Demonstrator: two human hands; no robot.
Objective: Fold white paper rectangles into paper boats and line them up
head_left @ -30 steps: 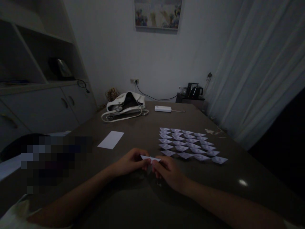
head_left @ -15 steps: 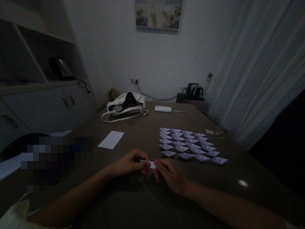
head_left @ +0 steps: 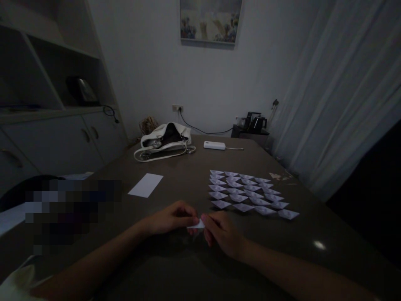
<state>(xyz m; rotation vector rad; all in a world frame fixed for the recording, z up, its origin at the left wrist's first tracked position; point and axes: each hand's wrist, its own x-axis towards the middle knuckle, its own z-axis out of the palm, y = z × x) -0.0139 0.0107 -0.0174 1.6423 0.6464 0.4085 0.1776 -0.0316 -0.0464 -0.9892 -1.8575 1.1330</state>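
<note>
Between my two hands, above the near part of the table, is a small folded piece of white paper (head_left: 198,225). My left hand (head_left: 177,217) pinches its left side with thumb and fingers. From the right, my right hand (head_left: 222,231) grips the other end between thumb and forefinger. Most of the paper is hidden by the fingers, so its full shape does not show. Beyond my right hand stand several folded paper boats (head_left: 246,192) in close rows. A flat white sheet of paper (head_left: 146,185) lies beyond my left hand.
A white handbag (head_left: 166,140) lies at the far end of the dark table (head_left: 184,171). To its right is a white power bank (head_left: 214,145) with a short cable. A blurred, pixelated patch covers the left edge. Coffee-machine-like appliances (head_left: 255,122) stand behind the table.
The folded paper has tilted and sits slightly lower in view, with a pointed white edge showing below my thumbs. My hands have drawn a little closer together. The boats stay put.
</note>
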